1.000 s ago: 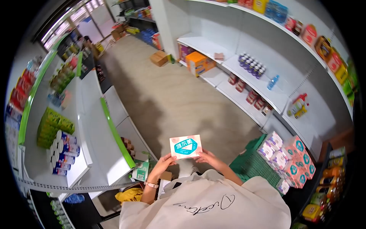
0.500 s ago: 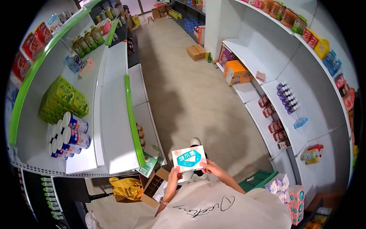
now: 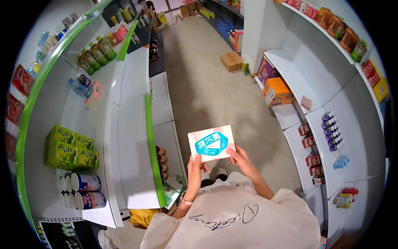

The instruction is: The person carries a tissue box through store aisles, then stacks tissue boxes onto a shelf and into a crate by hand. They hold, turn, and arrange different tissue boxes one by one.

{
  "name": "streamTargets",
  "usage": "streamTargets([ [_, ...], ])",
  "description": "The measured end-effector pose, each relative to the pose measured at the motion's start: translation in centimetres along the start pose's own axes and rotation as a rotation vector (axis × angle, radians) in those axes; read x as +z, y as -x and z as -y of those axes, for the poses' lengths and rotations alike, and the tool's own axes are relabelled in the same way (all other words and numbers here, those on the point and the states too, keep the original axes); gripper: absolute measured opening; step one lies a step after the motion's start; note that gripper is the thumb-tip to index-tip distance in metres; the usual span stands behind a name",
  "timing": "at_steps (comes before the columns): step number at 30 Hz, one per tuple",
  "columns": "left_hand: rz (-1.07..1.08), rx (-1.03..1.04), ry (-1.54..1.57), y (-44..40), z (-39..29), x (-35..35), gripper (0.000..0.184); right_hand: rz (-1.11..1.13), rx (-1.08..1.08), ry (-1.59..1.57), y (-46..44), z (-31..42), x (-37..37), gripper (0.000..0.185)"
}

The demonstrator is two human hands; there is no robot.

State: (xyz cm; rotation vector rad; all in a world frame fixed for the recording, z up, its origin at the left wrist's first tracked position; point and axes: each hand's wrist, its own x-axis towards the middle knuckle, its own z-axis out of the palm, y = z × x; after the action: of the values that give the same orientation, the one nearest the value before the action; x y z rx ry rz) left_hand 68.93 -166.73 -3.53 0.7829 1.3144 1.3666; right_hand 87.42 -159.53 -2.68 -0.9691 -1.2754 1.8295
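Note:
Between my two hands is a flat pink-and-white tissue pack (image 3: pixel 211 143) with a large teal label, its printed face turned up toward me. My left hand (image 3: pixel 195 169) grips its lower left corner, thumb on the front. At the lower right edge, my right hand (image 3: pixel 241 159) pinches it with the thumb in front and the fingers partly hidden behind. A similar pink-and-teal pack (image 3: pixel 93 94) stands on the left shelf, beside a clear bottle (image 3: pixel 77 88).
Left shelving (image 3: pixel 137 166) holds green boxes (image 3: pixel 69 149), white-and-blue cans (image 3: pixel 89 195) and bottles. Right shelving (image 3: pixel 298 79) carries an orange box (image 3: pixel 277 91), small purple bottles (image 3: pixel 331 130) and red packs. A cardboard box (image 3: pixel 231 61) sits on the aisle floor.
Both hands have lifted the tissue pack up and forward, away from my body. My view has shifted, with the left shelf now nearer and the floor boxes mostly covered.

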Motion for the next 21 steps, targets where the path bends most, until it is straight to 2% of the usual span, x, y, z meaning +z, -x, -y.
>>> streamTargets([
  [7,-0.140,-0.171,0.098,-5.3,0.8,-1.4,0.033,0.058,0.223,0.018,-7.1,-1.2,-0.3,0.038],
  [8,-0.172,-0.229,0.039,-6.1,1.0,-1.8,0.048,0.059,0.262,0.048,-8.3,-1.7,-0.3,0.039],
  [11,-0.238,-0.248,0.058,-9.3,1.0,-3.3,0.047,0.068,0.279,0.050,-12.9,-0.4,0.8,0.040],
  [16,-0.211,0.025,-0.015,-19.2,-3.1,-6.5,0.029,0.085,0.172,-0.037,-23.6,1.8,2.5,0.039],
  [21,-0.164,0.203,-0.006,-34.1,-8.5,-9.6,0.031,0.066,0.067,0.000,-37.1,6.1,4.3,0.043],
])
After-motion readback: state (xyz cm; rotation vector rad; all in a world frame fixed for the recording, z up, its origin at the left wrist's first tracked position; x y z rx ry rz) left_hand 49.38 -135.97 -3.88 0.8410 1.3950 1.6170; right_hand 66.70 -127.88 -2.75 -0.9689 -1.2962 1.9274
